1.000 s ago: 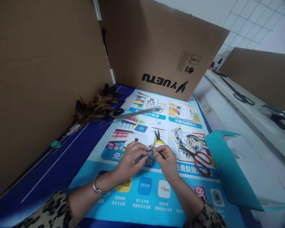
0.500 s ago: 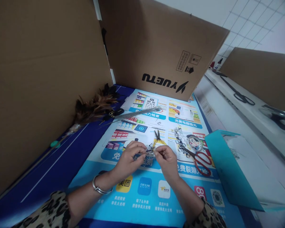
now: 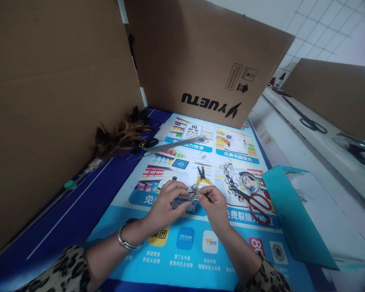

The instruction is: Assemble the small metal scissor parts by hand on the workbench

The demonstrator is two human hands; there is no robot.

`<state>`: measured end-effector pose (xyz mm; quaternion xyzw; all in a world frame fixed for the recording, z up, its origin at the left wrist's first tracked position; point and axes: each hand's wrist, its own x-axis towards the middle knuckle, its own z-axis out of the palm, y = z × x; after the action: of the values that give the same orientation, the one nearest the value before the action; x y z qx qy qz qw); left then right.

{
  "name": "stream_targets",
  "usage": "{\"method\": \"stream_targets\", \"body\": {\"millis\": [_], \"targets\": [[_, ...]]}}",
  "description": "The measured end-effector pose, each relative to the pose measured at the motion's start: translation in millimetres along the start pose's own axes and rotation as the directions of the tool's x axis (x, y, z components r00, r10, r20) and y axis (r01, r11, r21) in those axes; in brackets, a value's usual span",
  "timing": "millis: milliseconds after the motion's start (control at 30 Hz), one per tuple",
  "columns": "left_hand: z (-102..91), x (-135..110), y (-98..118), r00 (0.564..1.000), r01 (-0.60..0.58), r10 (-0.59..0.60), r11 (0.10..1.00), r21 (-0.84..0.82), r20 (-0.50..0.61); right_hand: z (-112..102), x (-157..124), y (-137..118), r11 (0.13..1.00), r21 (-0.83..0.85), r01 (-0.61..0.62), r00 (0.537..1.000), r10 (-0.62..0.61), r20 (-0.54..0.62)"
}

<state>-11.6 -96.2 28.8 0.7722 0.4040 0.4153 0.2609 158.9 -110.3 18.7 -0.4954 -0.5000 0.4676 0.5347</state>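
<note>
A small piece of bent silvery wire is between my hands, low over the printed sheet. My right hand pinches it from the right with thumb and forefinger. On the other side, my left hand has curled fingers and thumb at the wire's left end, and their exact contact is too small to make out. Just beyond my fingertips lie pliers with dark jaws and yellow handles, jaws pointing away. Red-handled scissors rest right of my right hand, beside a pile of dark wire loops and a round container.
Thin metal rods lie behind the pliers, beside brown feathers at the left. Cardboard panels wall the back and left. A teal folder stands at the right, near a white ledge holding more scissors.
My left thumb has shifted slightly down and right, away from its forefinger. The wire piece has turned a little between my fingertips. My right hand stays nearly still.
</note>
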Motion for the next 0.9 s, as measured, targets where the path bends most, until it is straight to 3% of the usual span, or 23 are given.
{"method": "stream_targets", "body": {"millis": [433, 633, 767, 900], "targets": [[1.2, -1.4, -1.8, 0.996, -0.083, 0.086, 0.993, 0.079, -0.040, -0.8, -2.1, 2.2, 0.998, 0.052, -0.040, 0.998, 0.038, 0.049], [0.9, -4.1, -3.2, 0.976, -0.191, 0.206, 0.964, 0.184, -0.065, -0.2, -2.2, 0.1, 1.000, 0.020, -0.020, 0.999, 0.019, 0.045], [0.8, -5.3, -5.0, 0.946, -0.305, 0.323, 0.921, 0.241, -0.040, -0.9, -2.4, 1.1, 0.997, 0.006, -0.075, 0.996, 0.074, 0.042], [1.1, -6.2, -5.1, 0.931, -0.342, 0.364, 0.904, 0.258, -0.039, -1.0, -2.3, 3.1, 0.995, 0.018, -0.098, 0.994, 0.097, 0.052]]}}
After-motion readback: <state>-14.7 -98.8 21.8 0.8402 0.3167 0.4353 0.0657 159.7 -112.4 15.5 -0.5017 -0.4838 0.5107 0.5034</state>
